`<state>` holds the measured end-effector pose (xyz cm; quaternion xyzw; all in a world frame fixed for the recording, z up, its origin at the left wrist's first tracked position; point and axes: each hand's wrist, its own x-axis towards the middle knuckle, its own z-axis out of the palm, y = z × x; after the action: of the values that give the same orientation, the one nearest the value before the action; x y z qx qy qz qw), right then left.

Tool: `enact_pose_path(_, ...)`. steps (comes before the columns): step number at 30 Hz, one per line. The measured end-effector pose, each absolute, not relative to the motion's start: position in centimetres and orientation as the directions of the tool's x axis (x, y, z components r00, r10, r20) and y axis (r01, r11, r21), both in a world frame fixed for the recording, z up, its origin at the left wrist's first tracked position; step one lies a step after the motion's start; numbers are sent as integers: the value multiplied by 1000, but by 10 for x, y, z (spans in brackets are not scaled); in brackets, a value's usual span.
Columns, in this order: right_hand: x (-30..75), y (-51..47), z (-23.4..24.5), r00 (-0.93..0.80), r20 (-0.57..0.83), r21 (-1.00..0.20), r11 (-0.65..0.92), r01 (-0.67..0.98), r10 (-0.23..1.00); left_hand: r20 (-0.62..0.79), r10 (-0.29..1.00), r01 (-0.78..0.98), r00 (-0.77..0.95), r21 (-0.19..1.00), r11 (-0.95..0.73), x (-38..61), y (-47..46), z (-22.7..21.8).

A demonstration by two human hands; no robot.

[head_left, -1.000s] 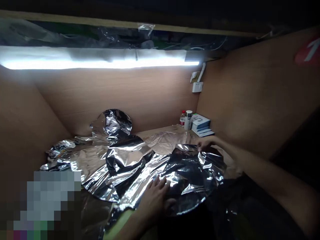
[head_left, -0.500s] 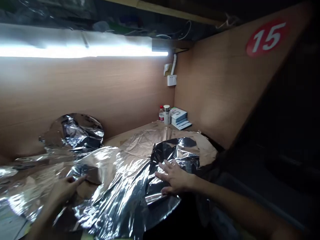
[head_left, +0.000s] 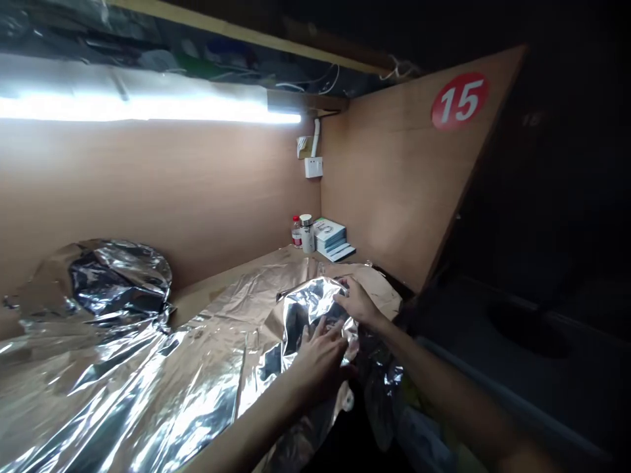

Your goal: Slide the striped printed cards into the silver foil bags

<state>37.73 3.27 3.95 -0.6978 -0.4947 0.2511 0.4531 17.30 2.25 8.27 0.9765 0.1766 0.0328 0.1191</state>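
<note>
A large crinkled silver foil sheet (head_left: 148,401) covers the left and front of the wooden desk. My left hand (head_left: 321,358) and my right hand (head_left: 357,301) are close together on a raised, gathered fold of the foil (head_left: 308,315), and both seem to grip it. A round piece of foil (head_left: 121,279) leans at the far left against the back wall. Below my hands, more foil hangs into the dark past the desk's front edge.
A small plastic bottle (head_left: 296,232), a white jar (head_left: 307,233) and a stack of booklets (head_left: 330,238) stand in the far corner. Wooden panels enclose the desk, with a wall socket (head_left: 313,167) and a bright light strip (head_left: 148,108) above.
My left hand has moved right from the far side of the foil to join my right hand. The flat-lying foil under my right hand is now gathered up. The view has swung right.
</note>
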Motion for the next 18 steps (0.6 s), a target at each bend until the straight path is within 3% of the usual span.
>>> enact_pose_path(4,391,29,30,481,130,-661,-285,694,867,121,508,482,853,188,-856,152,41,53)
enact_pose_path(9,380,20,23,459,119,-415,-376,828,880,-42,620,618,784,152,-771,117,64,3)
enact_pose_path(13,355,10,26,252,178,-188,-219,958,951,-51,595,593,802,180,-785,113,65,-12)
enact_pose_path(18,353,0,10,17,-27,-191,-21,981,1000,-11,570,561,822,192,-805,109,69,-12)
